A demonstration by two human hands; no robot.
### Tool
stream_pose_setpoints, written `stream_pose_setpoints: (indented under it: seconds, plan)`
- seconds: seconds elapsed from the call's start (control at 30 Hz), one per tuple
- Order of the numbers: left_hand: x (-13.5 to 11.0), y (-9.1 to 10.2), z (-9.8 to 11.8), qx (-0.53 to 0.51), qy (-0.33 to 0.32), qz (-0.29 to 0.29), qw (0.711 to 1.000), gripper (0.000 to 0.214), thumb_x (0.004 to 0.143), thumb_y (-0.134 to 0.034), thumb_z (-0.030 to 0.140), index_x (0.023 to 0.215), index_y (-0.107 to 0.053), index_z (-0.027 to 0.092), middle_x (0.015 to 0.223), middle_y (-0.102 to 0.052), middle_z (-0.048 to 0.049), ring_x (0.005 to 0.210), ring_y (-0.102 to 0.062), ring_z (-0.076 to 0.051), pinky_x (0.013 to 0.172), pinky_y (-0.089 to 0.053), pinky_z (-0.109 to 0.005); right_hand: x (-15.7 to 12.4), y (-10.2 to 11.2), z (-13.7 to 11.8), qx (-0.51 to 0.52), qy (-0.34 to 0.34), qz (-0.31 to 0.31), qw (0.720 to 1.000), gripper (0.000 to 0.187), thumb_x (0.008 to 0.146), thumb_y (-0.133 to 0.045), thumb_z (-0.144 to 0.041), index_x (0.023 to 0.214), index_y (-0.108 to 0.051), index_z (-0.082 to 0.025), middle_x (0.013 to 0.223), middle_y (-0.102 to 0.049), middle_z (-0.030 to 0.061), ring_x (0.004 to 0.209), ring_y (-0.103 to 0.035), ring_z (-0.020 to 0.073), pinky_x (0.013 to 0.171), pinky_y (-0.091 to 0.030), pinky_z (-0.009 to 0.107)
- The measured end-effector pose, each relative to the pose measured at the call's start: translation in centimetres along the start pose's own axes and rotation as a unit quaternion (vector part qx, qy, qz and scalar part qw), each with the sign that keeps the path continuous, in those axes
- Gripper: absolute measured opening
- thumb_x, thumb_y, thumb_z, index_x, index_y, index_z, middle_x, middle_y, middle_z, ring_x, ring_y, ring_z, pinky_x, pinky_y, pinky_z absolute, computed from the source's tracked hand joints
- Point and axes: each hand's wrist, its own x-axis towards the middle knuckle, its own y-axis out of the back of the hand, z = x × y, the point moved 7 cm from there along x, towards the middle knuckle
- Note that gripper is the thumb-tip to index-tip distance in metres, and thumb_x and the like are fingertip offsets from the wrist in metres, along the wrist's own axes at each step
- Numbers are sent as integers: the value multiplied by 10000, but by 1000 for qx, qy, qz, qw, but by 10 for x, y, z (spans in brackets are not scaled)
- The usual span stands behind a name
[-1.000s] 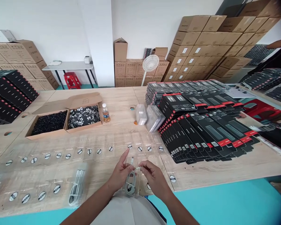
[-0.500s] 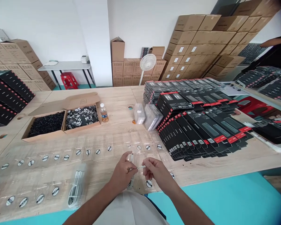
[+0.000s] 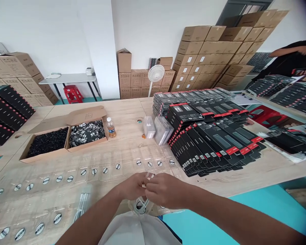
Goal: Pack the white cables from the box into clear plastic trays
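Note:
A coiled white cable point(image 3: 140, 206) hangs below my two hands at the table's front edge. My left hand point(image 3: 133, 185) is closed on its upper part, fingertips pinched. My right hand point(image 3: 165, 190) meets it from the right, its curled fingers closed over the same upper part of the cable. Between the fingertips a small clear and whitish end sticks up; its exact shape is hidden. Around the hands lie clear plastic sleeves with round black-and-white stickers point(image 3: 118, 166). More white cables point(image 3: 82, 206) lie in a bundle left of my left forearm.
Open cartons hold small black pieces point(image 3: 48, 141) and black-and-white tags point(image 3: 88, 133). A bottle point(image 3: 111, 128) stands beside them. Clear plastic cases point(image 3: 163, 130) lean near stacked black-and-red boxes point(image 3: 219, 136) on the right. A fan point(image 3: 156, 73) stands behind the table. A co-worker's arm point(image 3: 290, 51) shows at far right.
My hands have come together; the right hand moved left and turned over the cable in the left. The thin white strand between them is now hidden. The view has shifted slightly.

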Motion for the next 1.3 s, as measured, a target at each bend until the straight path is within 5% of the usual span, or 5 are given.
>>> stream_pose_setpoints:
  seconds: [0.13,0.33,0.63,0.87,1.3]
  plan:
    - [1,-1,3,-26,3,41,999,48,694,-718,251,679,-751,219,1049,-621,-98,756,-622,-219,523,-500,-283,0,11,-11,-90,26,13,995,158,802,-613,-303,674,-700,-272,696,-700,35,679,-605,180,718,-461,316]
    - [-9,9,-15,-77,6,211,975,349,763,-656,266,1109,-689,299,1427,-410,-102,864,-621,-205,630,-536,-309,-2,33,49,9,-118,256,959,181,803,-606,-374,850,-675,-213,664,-629,-1,566,-546,139,507,-439,239]
    - [-4,14,-31,-355,-21,327,876,974,679,-745,164,1473,-201,310,1026,-695,-41,979,-631,-175,961,-406,-362,6,12,57,-83,-82,391,913,172,866,-563,-350,836,-659,-210,779,-681,30,704,-608,173,656,-482,284]
    - [0,15,-35,-467,-17,313,827,581,558,-765,56,1106,-646,209,1096,-705,-67,1013,-628,-195,942,-424,-316,1,4,60,-96,-49,423,900,249,893,-542,-343,1042,-710,-235,960,-629,71,925,-579,208,824,-485,354]
    - [0,15,-20,-413,-48,314,854,444,621,-704,65,1040,-673,208,1004,-727,-37,961,-646,-176,858,-453,-254,10,-17,39,-325,-4,390,861,337,938,-449,-240,1218,-625,-305,996,-586,75,942,-504,224,801,-389,405]
